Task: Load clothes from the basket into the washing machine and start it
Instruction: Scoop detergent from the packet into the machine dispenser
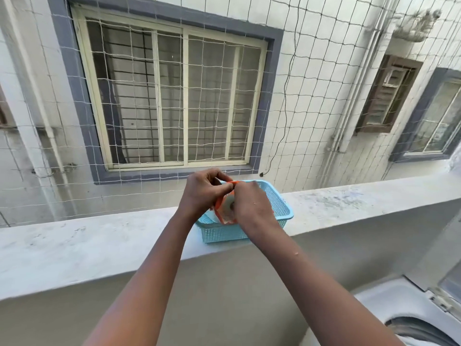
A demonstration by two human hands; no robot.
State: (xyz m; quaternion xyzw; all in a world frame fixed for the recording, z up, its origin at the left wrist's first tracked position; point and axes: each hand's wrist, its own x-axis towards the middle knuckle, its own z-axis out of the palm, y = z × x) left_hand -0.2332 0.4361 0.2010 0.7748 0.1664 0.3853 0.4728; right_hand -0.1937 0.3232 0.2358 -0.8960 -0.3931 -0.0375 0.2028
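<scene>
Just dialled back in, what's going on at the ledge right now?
A person stands at a concrete ledge with both arms stretched out. The left hand and right hand both pinch the top edge of an orange and white packet, held over a blue basket that sits on the ledge. The washing machine is at the lower right, untouched, with its top opening in view.
</scene>
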